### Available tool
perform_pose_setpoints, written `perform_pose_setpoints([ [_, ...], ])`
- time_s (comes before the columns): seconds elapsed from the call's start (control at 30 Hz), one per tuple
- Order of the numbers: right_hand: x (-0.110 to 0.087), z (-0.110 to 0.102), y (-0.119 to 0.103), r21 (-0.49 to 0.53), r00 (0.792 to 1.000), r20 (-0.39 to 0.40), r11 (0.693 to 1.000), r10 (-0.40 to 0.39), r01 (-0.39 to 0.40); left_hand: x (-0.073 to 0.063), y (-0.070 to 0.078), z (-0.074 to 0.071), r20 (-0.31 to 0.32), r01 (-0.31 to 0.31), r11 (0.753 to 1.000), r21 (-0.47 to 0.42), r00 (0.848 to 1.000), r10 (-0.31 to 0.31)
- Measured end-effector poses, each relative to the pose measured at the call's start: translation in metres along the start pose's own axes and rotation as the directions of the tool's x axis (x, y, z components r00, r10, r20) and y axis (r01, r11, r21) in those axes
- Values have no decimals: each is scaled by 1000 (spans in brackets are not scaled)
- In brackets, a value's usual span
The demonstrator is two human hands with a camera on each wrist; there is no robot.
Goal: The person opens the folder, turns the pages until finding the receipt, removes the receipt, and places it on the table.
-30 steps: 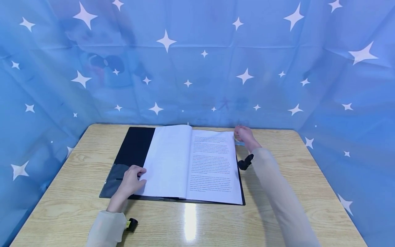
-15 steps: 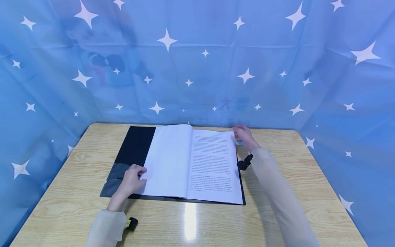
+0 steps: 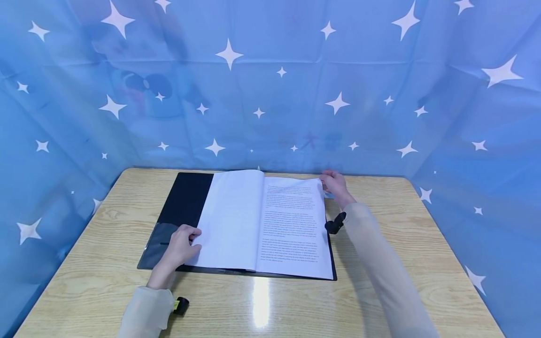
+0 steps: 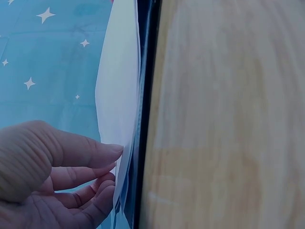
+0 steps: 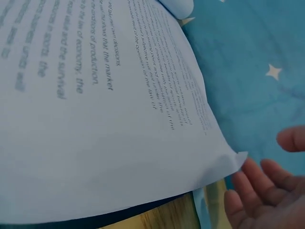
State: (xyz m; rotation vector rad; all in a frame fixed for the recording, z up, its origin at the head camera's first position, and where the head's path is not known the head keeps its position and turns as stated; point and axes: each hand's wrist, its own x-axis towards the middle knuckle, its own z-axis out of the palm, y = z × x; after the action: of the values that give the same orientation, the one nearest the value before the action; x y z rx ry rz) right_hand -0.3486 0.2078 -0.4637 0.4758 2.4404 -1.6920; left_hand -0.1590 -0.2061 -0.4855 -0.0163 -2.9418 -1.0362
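Note:
An open black folder [image 3: 183, 199] lies on the table with white sheets in it. Its left page [image 3: 230, 220] looks blank and the right page [image 3: 291, 230] carries printed text. My left hand [image 3: 179, 246] rests at the left page's outer edge, thumb and fingertips touching the paper; its fingers are loosely bent in the left wrist view. At the far right corner is my right hand [image 3: 335, 185]. In the right wrist view its fingers [image 5: 259, 179] reach to the slightly upturned page corner [image 5: 242, 156], while the thumb [image 5: 291, 138] stands apart from the paper.
The wooden table [image 3: 380, 234] extends around the folder. A blue curtain [image 3: 270, 94] with white stars hangs behind the far edge. A small light-blue strip [image 3: 329, 195] sticks out beside the folder under my right hand. Transparent plastic [image 3: 158, 249] covers the folder's lower left part.
My right hand has loosened from a more curled pose, and its fingers now reach to the page corner, which is slightly raised. The left hand stays where it was.

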Motion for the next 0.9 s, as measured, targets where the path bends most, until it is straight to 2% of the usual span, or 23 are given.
perform_pose_setpoints([
  [0.27, -5, -5, -6, -11, 995, 96, 1000, 21, -20, -1, 1, 0, -2, -7, 1000, -11, 1000, 7],
  [0.4, 0, -5, -3, -18, 995, 86, 999, 48, -46, -2, 1, 1, -25, -32, 999, -25, 999, 32],
  [0.53, 0, -5, 0, -37, 997, 70, 999, 24, -21, -3, 0, 1, -53, -69, 997, -18, 996, 68],
  [0.77, -9, -6, -1, -40, 997, 76, 999, 9, -6, -3, 4, -1, -11, -12, 1000, -19, 1000, 12],
  [0.9, -12, -7, -2, -33, 994, 111, 999, 7, -3, -3, 4, -1, 2, 1, 1000, -14, 1000, -1],
])
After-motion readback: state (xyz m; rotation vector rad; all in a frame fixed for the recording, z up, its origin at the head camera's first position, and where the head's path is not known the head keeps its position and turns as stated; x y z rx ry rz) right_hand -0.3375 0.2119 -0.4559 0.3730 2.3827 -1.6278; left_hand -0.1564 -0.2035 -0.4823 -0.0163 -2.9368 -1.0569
